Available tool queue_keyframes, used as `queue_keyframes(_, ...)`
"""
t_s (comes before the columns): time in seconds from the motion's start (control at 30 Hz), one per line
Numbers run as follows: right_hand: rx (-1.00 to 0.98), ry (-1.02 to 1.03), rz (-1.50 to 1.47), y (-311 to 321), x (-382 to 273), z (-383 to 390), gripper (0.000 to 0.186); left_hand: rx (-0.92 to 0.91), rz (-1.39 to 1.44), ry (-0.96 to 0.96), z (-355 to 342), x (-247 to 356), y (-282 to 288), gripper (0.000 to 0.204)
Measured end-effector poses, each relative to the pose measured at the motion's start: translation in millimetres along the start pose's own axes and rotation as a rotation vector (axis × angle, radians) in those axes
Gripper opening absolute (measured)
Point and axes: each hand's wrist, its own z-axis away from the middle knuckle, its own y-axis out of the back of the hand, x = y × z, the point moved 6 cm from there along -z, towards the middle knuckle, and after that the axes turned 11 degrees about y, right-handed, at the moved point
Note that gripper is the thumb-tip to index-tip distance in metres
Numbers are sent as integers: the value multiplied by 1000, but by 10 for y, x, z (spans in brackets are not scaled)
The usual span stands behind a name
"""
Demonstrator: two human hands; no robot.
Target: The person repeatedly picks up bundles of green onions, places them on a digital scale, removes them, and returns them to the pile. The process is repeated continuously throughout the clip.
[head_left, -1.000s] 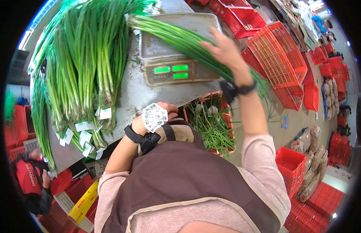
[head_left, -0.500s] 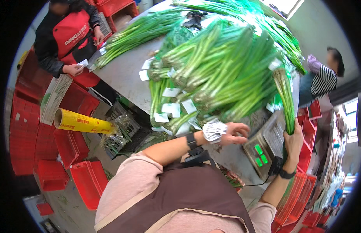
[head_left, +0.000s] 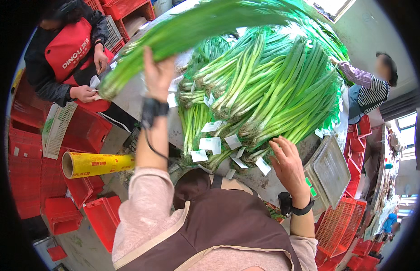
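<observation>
— How's your left hand?
— My left hand (head_left: 159, 74) is blurred against a scallion bunch (head_left: 187, 34); I can't tell whether the fingers close round it.
— Where does the bunch lie?
— Across the far left of the table (head_left: 269, 181), roots beside a co-worker's hand (head_left: 83, 94), leaves sweeping right.
— And your right?
— My right hand (head_left: 289, 166) has its fingers parted and slightly bent, near the pile (head_left: 264, 86).
— Farther out?
— The scale (head_left: 330, 165) to my right, a yellow roll (head_left: 99, 165) to my left.
</observation>
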Motion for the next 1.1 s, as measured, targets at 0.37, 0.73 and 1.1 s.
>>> queue_keyframes(0.37, -227, -43, -247, -674, -1, 200, 42, -256, -1906, 509, -440, -1473, 391, 64)
queue_keyframes(0.73, -3, -285, -373, -641, 272, 1109, 33, -440, -1437, 806, 9, -1885, -487, 43)
queue_keyframes(1.1, 299, -409, -497, -448, 578, 2001, 34, -842, -1627, 460, 1944, -3242, -2063, 70)
